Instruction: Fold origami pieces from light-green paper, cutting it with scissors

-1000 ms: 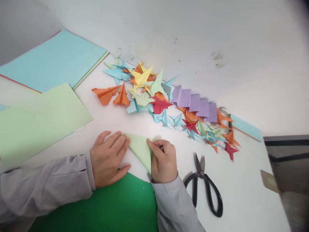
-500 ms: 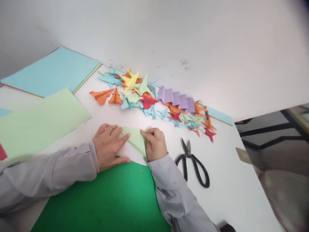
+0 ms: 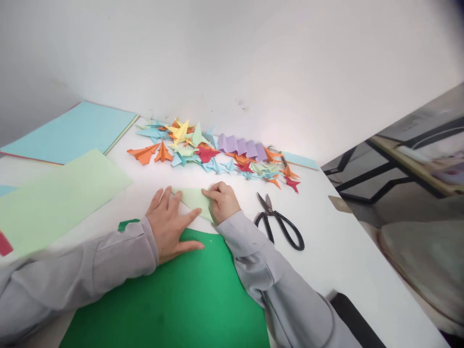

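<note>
A small piece of folded light green paper [image 3: 194, 197] lies flat on the white table between my hands. My right hand [image 3: 225, 202] grips its right side, thumb and fingers closed, hiding that edge. My left hand [image 3: 170, 229] is open with fingers spread; one fingertip touches the paper's left corner and another its lower edge. The left thumb stretches over a big green sheet [image 3: 166, 299] that lies under my wrists. To the right of my right hand rest black-handled scissors [image 3: 270, 211], blades slightly apart and pointing away from me.
Behind my hands lie several folded paper planes [image 3: 206, 153] in mixed colours and a pleated purple strip [image 3: 242, 147]. Stacked blue sheets [image 3: 72, 133] and a large light green sheet [image 3: 68, 193] are at left. A black object [image 3: 355, 319] sits by my right forearm.
The view has shifted, and the scissors and planes appear further left. My left hand's fingers have spread wider and lifted partly off the paper. My right hand still grips the folded paper.
</note>
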Available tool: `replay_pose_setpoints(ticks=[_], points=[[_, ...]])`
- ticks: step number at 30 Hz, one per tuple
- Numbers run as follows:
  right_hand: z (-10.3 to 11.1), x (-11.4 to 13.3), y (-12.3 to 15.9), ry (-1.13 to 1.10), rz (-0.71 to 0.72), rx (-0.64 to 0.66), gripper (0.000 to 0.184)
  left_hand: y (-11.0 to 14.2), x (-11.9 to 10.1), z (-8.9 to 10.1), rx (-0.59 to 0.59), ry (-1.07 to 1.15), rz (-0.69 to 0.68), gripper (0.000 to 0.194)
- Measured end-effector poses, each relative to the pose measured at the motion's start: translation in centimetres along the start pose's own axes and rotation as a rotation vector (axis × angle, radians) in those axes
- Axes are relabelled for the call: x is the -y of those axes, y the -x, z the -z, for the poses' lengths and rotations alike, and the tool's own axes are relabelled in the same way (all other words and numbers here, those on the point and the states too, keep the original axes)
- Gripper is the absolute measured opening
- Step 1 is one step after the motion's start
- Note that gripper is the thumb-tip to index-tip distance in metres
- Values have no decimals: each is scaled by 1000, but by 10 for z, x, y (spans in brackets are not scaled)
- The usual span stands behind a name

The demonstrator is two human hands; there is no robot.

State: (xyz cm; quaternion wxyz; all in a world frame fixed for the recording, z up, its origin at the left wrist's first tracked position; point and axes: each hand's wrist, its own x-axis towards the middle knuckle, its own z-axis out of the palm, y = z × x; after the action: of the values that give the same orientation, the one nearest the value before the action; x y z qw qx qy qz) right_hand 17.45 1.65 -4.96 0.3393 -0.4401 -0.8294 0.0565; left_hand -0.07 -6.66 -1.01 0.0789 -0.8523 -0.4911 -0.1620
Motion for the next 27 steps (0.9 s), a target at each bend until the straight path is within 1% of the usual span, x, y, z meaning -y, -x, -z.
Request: replay_pose_setpoints(ticks=[3, 5, 10, 15, 19, 24, 27], points=[[0, -1, -2, 6, 5, 30, 32, -1, -1, -4, 14, -5, -80, 67], [0, -1, -4, 12, -1, 38, 30, -3, -2, -6, 38, -10, -107, 69], [0, 1, -5, 23, -31, 36, 28, -3, -7, -3, 78, -31, -88, 70], [1, 1, -7, 1, -52, 57, 27, -1, -14, 1, 99, 21, -68, 64], [0, 0, -8, -14, -79, 75, 27, -1, -17, 3, 143, 44, -70, 65], [0, 1, -8, -14, -79, 90, 28, 0, -19, 5, 221, 52, -36, 68], [0, 2, -6, 22, -63, 74, 30, 1, -16, 4, 226, 61, -39, 68]])
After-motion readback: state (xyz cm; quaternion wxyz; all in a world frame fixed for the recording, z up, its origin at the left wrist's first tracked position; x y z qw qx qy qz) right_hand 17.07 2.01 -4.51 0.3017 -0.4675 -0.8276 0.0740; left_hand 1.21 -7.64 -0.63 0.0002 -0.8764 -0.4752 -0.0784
